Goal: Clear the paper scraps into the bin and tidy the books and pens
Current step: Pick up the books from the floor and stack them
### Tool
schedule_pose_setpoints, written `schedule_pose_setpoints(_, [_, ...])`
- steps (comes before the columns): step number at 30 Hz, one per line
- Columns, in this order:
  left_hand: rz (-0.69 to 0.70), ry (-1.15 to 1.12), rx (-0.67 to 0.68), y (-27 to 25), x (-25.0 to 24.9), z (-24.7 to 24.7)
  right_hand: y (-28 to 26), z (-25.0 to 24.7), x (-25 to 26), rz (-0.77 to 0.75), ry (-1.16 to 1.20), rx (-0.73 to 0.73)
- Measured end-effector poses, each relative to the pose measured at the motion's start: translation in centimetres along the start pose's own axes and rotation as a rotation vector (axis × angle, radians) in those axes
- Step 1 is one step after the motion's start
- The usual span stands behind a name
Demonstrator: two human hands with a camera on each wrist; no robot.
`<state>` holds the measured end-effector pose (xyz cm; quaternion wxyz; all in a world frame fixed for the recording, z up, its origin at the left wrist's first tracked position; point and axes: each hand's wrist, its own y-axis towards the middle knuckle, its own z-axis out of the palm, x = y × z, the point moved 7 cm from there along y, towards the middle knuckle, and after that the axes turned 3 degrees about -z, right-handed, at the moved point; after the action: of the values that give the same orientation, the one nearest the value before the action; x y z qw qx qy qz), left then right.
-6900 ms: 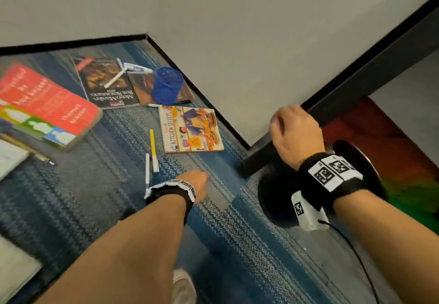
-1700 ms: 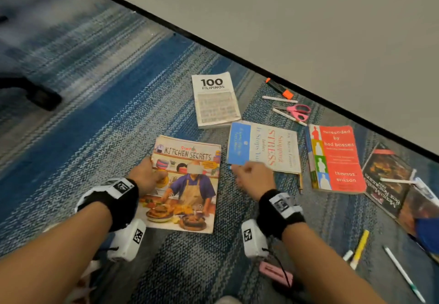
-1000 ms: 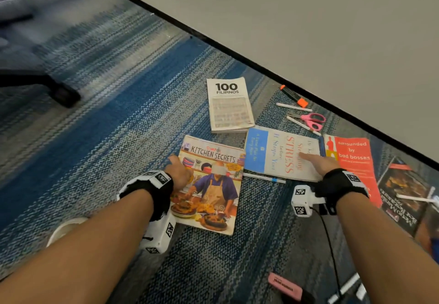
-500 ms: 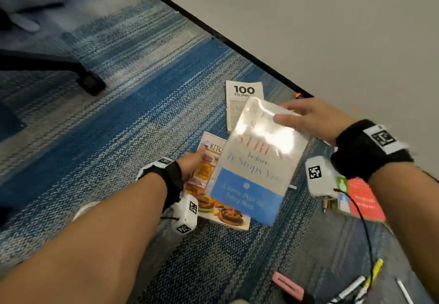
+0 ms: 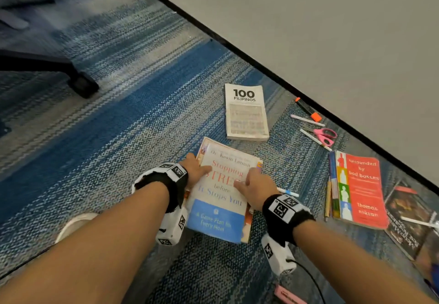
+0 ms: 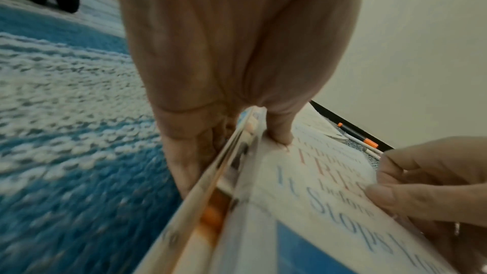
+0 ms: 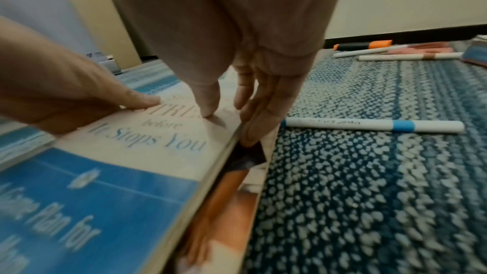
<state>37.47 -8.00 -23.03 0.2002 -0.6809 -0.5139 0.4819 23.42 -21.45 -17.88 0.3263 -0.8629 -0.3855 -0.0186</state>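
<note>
A: what's being stacked on the striped carpet rn?

B: cookbook is being covered almost fully by the stress book, which is being laid flat on top of it.

A: and the hands?

B: nothing's being gripped. Left hand and right hand are being kept spread, with thumbs being pressed on the cover and straight fingers being held against the side edges. Blue-banded pen is being seen just beside the right hand.

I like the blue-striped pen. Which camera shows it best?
The right wrist view: the whole pen lies close and clear. The head view shows only its end poking past the right hand. The left wrist view misses it.
</note>
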Motion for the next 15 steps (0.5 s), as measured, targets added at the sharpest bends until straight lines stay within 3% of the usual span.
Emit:
schedule_pose_setpoints(3, [0.022,0.361,-0.013,-0.4,-2.1,-1.8,0.7,-1.6,-1.1,-0.032,0.028,-0.041])
schedule_pose_setpoints(6, [-0.014,0.597,-0.233,-0.1,-4.8,-5.0,0.5,-5.4,-5.9,0.089,0.019,-0.207])
schedule_pose_setpoints(8, [0.06,0.52,-0.362,-0.2,-8.0,-6.1,-0.2,-8.0,-10.4,0.192,0.029,-0.313])
schedule_pose_setpoints(9, [0.111,0.453,-0.361,-0.6,-9.7,-6.1,-0.7,-9.1,-12.6,0.234,0.023,-0.365])
schedule_pose_setpoints(12, [0.188,0.186,-0.247,0.6,-12.9,-4.3,-3.3,-11.1,-19.4,0.435,-0.047,-0.474])
schedule_pose_setpoints(15, [0.173,0.198,-0.191,3.1,-14.0,-1.5,-6.9,-10.9,-25.6,0.724,-0.032,-0.468])
